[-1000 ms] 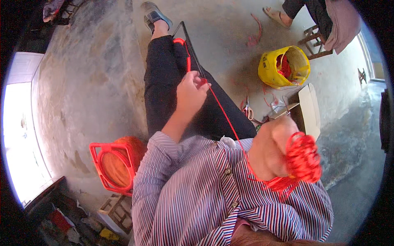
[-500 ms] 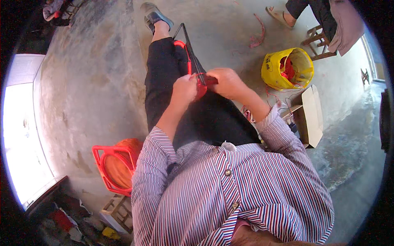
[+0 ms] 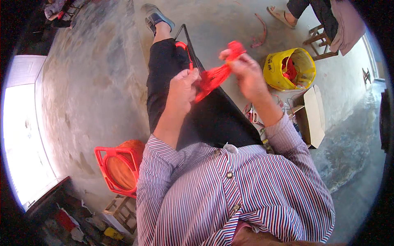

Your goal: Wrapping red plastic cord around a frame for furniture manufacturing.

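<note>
Over at about eight o'clock from the seated person, an orange crate (image 3: 119, 166) stands on the concrete floor (image 3: 94, 86), well apart from the work.

Nearer the middle, the left hand (image 3: 182, 88) is curled shut, pinching the lower end of a bundle of red cord (image 3: 215, 76) above the dark trousers (image 3: 193, 106). A thin black frame (image 3: 189, 43) with a red loop on it lies along the thigh at twelve o'clock from that hand; I cannot tell whether the cord is tied to it. The bundle runs up toward two o'clock, where the right hand (image 3: 246, 71) has its fingertips pressed together on the upper end, a red tuft sticking out past them.

Further right, at about one o'clock from the right hand, a yellow bucket (image 3: 274, 69) holds more red material, and a cardboard box (image 3: 314, 117) sits just below it with loose wires beside.

As I see it, the trouble would come from the strands themselves. They are many and loose between two small pinches, so if either hold slackens, the bundle could splay and tangle, or slide off the lap to the floor. Pulling the ends apart unevenly could drag single strands out of line, and any cord caught on the frame's red loop might snag.
</note>
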### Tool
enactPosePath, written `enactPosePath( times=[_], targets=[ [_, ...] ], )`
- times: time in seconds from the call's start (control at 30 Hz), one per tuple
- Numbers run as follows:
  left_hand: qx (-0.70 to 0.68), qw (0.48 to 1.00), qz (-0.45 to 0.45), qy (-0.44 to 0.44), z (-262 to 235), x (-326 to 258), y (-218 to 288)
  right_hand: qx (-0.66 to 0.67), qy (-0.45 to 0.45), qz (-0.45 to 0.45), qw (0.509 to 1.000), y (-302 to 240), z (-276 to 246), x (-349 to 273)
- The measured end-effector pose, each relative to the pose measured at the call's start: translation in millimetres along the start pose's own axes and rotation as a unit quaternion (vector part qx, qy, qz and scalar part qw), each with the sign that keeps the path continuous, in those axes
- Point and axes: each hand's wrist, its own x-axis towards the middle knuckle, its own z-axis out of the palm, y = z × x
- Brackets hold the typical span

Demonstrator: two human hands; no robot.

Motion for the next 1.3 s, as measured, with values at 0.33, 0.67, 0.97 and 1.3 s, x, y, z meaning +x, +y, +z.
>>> enactPosePath(
  times=[0.33,0.67,0.97,1.3],
  targets=[
    [0.023,0.995,-0.096,0.023,-0.4,11.0,-17.5,0.308,0.049,0.157,0.937,-25.4,-97.4,-107.5],
    [0.482,0.78,0.397,0.034,30.6,-50.2,-36.2,0.27,0.13,0.16,0.94,17.2,-50.0,-88.5],
    [0.023,0.967,0.25,-0.053,29.4,-56.1,-18.7,0.04,-0.141,0.096,0.984,17.9,-8.2,-40.6],
    [0.709,0.585,0.391,0.05,-18.9,15.0,-14.3,-0.386,-0.117,-0.044,0.914,64.8,6.6,13.0]
  ],
)
